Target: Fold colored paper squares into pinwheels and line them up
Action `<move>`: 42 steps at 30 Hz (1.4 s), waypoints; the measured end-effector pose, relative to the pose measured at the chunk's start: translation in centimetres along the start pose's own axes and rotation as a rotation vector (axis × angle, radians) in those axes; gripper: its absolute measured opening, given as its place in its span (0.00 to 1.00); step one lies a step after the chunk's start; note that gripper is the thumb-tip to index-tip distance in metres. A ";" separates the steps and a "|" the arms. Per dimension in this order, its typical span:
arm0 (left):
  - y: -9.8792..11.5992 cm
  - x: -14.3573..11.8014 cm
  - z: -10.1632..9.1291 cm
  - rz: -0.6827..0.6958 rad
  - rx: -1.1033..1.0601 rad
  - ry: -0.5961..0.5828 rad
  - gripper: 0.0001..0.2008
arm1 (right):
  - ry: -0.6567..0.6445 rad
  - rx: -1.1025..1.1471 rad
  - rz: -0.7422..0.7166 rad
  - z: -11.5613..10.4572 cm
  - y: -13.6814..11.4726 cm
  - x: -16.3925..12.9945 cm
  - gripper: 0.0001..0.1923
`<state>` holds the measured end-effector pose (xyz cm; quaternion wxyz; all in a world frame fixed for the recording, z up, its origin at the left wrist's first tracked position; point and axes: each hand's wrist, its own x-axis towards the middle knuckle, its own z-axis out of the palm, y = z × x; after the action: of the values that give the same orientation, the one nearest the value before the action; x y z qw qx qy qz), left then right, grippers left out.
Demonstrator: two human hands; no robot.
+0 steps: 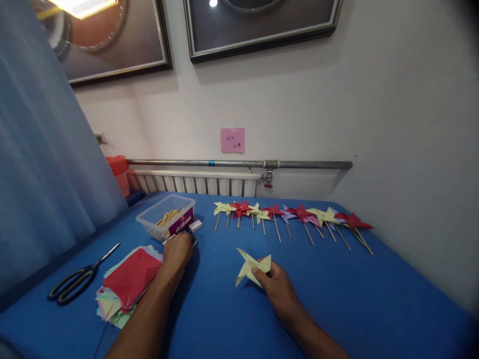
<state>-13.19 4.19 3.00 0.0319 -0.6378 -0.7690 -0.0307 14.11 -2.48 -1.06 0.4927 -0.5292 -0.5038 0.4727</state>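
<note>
Holding a folded yellow paper pinwheel (251,267) in the right hand (279,286), head view, centre of the blue table (374,299). Fingers pinched on the pinwheel's lower right blade, thumb on top; rest of the pinwheel sticking out toward 10 o'clock from the hand, no stick on it. Left hand (178,249) reaching forward at 9 o'clock from the pinwheel, well apart from it, palm down, fingers curled over something small at the near edge of the clear plastic box (166,215); cannot tell whether gripping or just touching, item hidden under the fingers. Box holding thin wooden sticks (167,217), pink label on its near side. Small white block (195,225) just beside the box at its 3 o'clock. Stack of coloured paper squares (129,281), red sheet on top, at 7 o'clock from the left hand, touching the forearm's side. Black scissors (77,279) at 9 o'clock from the stack, lying flat, closed. Row of finished pinwheels on sticks (292,217), yellow, red and purple, at 12 to 1 o'clock from the right hand, along the far table edge, overlapping one another. Pink note (232,139) on the wall above, radiator pipe (239,163) below it.
</note>
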 end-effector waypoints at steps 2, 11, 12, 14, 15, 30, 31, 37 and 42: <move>0.0 0.1 0.0 0.003 0.000 -0.009 0.17 | -0.004 0.010 0.001 0.0 -0.1 0.0 0.16; 0.1 0.0 -0.3 0.046 0.020 -0.011 0.17 | -0.018 -0.001 -0.037 -0.1 0.6 0.3 0.16; 0.1 -0.1 -0.2 0.045 0.027 -0.004 0.18 | -0.020 0.002 -0.044 -0.1 0.6 0.3 0.16; 0.2 -0.2 -0.1 0.045 0.042 0.012 0.19 | -0.018 0.010 -0.051 0.0 0.6 0.3 0.16; 0.2 -0.2 -0.1 0.048 0.049 0.024 0.20 | -0.018 0.016 -0.050 0.0 0.6 0.3 0.16; 0.7 -0.7 -0.5 0.041 0.046 0.134 0.18 | -0.015 0.046 -0.020 0.0 0.3 0.1 0.16; 0.7 -0.6 -0.5 0.042 0.042 0.131 0.18 | -0.017 0.043 -0.023 0.0 0.4 0.1 0.16; 0.7 -0.4 -0.4 0.041 0.035 0.152 0.18 | -0.018 -0.002 -0.040 -0.1 0.8 0.3 0.16; 0.5 -0.3 -0.1 0.066 0.060 0.151 0.19 | -0.015 0.010 -0.035 0.0 0.5 0.1 0.17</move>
<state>-12.62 3.94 3.12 0.1101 -0.6572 -0.7436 -0.0546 14.19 -2.35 -1.52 0.4996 -0.5143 -0.5143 0.4706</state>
